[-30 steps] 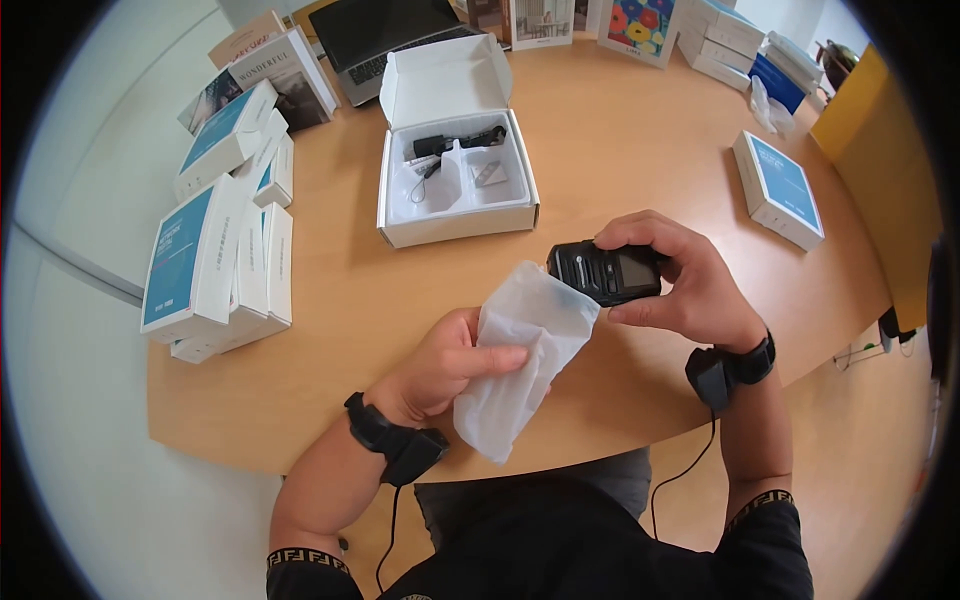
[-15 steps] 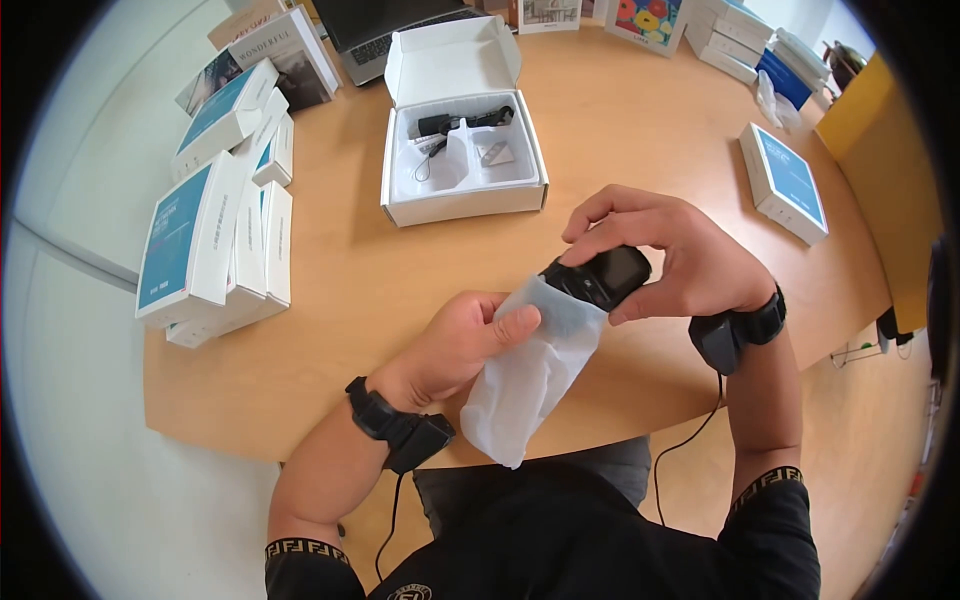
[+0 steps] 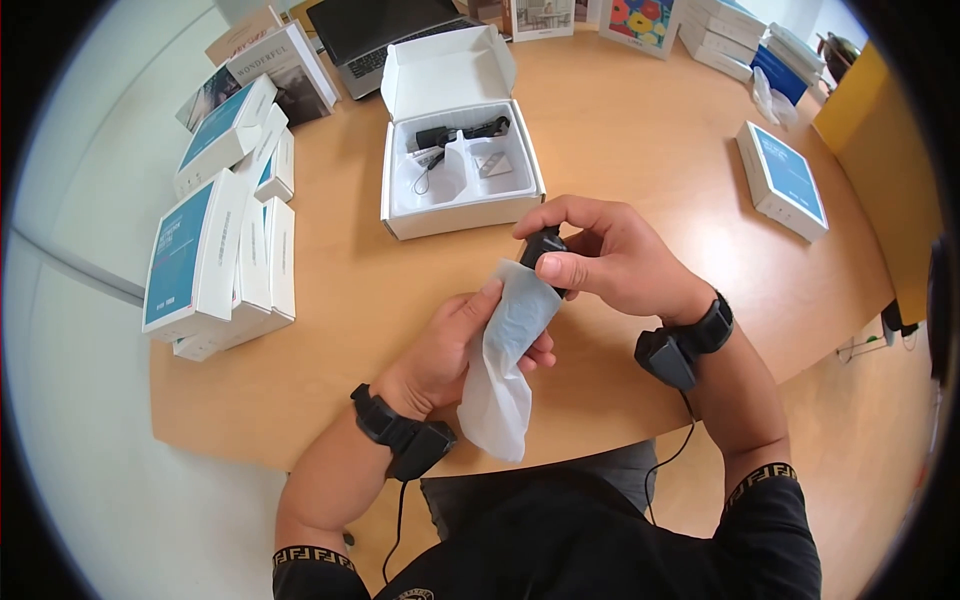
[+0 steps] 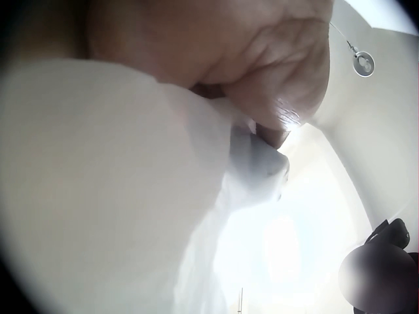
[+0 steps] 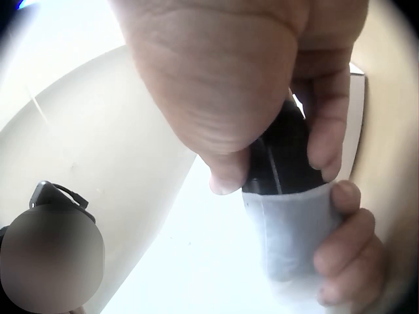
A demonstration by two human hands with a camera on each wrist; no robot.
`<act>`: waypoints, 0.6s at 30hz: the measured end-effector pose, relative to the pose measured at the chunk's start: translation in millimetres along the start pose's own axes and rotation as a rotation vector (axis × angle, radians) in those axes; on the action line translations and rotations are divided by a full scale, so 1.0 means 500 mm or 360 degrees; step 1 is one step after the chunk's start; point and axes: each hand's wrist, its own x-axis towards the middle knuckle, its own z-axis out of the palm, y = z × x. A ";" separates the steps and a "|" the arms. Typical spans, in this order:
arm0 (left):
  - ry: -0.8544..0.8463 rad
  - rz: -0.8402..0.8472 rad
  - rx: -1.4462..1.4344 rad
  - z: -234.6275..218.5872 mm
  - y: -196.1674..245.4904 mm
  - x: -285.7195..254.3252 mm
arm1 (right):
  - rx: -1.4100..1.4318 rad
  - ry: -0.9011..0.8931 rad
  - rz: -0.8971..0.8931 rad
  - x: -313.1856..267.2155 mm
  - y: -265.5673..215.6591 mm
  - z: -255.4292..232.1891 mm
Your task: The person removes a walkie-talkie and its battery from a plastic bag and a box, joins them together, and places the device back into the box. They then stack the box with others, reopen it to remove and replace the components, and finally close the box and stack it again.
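Observation:
My left hand (image 3: 455, 350) grips a translucent white pouch (image 3: 497, 385), its thumb along one side and fingertips showing at the other. My right hand (image 3: 620, 262) holds the end of a black handheld device (image 3: 545, 248) between thumb and fingers. Most of the device sits inside the pouch, and its dark shape shows through the upper part. The right wrist view shows the black end (image 5: 278, 157) standing out of the pouch mouth, with left fingers curled round the pouch below. In the left wrist view the pouch (image 4: 111, 176) fills much of the frame.
Beyond the hands stands an open white box (image 3: 462, 212) with a moulded tray holding a black adapter (image 3: 435, 137) and a cord. Blue-and-white boxes (image 3: 185, 250) are stacked at left; another box (image 3: 783, 180) lies at right. A laptop (image 3: 375, 40) and books are at the back.
The device has gone deeper into the pouch; its screen and keys, visible before, are now hidden. My right hand has moved left, nearer the left hand, and the pouch stands more upright.

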 end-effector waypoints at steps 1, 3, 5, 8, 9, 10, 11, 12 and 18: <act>0.0002 -0.0004 0.0002 0.000 0.000 0.000 | 0.0040 -0.0026 0.0010 -0.001 0.002 0.003; -0.0042 0.0025 -0.0020 -0.001 -0.001 -0.001 | 0.0082 -0.0054 0.0019 0.002 0.012 0.007; -0.0078 0.0049 -0.0027 -0.002 -0.004 -0.001 | -0.0104 0.0019 -0.0360 0.007 0.037 0.012; 0.0030 0.0076 0.0053 0.000 -0.011 -0.005 | -0.0029 -0.0038 -0.0259 0.002 0.044 0.019; 0.0160 0.0083 0.0140 0.003 -0.015 -0.003 | -0.0048 -0.0026 -0.0263 0.002 0.050 0.022; 0.0119 0.0097 0.0142 0.004 -0.018 -0.002 | -0.0005 -0.0061 -0.0320 0.004 0.058 0.025; 0.0217 0.0144 0.0102 0.002 -0.022 -0.004 | 0.0025 -0.0089 -0.0372 0.000 0.056 0.026; 0.0306 0.0187 0.0060 0.000 -0.025 -0.003 | 0.0157 -0.0085 -0.0257 -0.009 0.046 0.035; 0.0317 0.0244 -0.0022 -0.024 -0.029 -0.005 | -0.0045 0.0006 -0.0190 -0.024 0.048 0.073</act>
